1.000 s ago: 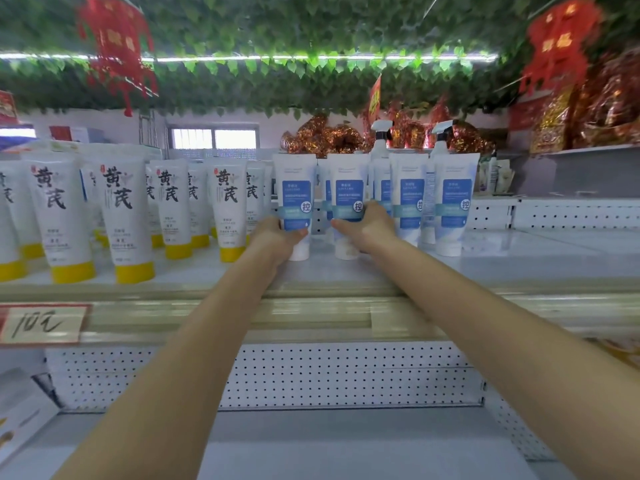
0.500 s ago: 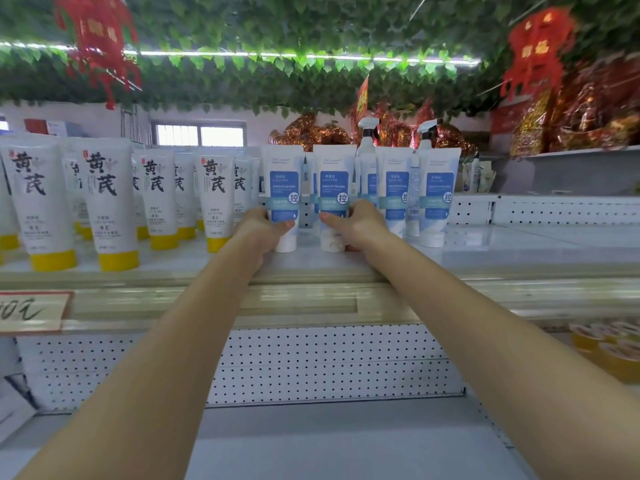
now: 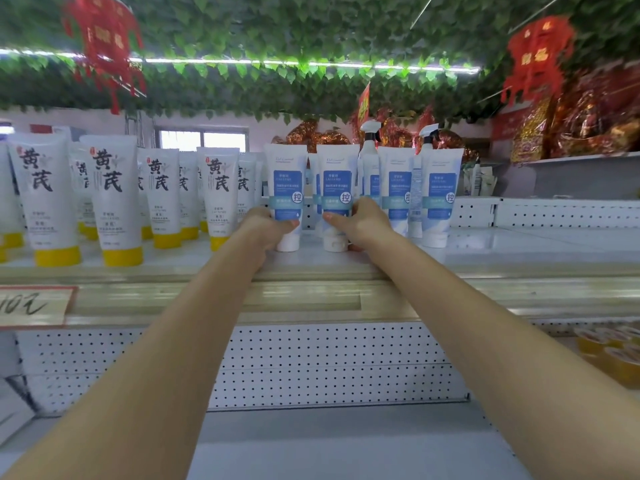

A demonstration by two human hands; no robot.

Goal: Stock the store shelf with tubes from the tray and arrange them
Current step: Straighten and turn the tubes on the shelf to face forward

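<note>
Both arms reach up to the top shelf (image 3: 346, 268). My left hand (image 3: 263, 226) grips the lower part of a white tube with a blue label (image 3: 286, 188), which stands cap-down. My right hand (image 3: 360, 223) grips a second blue-label tube (image 3: 337, 183) just to its right, also standing on its white cap. Two more blue-label tubes (image 3: 440, 195) stand further right in the same row. The tray is not in view.
White tubes with yellow caps (image 3: 114, 199) fill the shelf's left part. Two spray bottles (image 3: 370, 140) stand behind the blue tubes. The shelf surface to the right (image 3: 536, 244) is bare. A price tag (image 3: 31, 306) hangs at the left edge. Yellow jars (image 3: 613, 351) sit lower right.
Both hands keep their hold on the two blue-label tubes at the same spot on the shelf. The camera view has shifted slightly.
</note>
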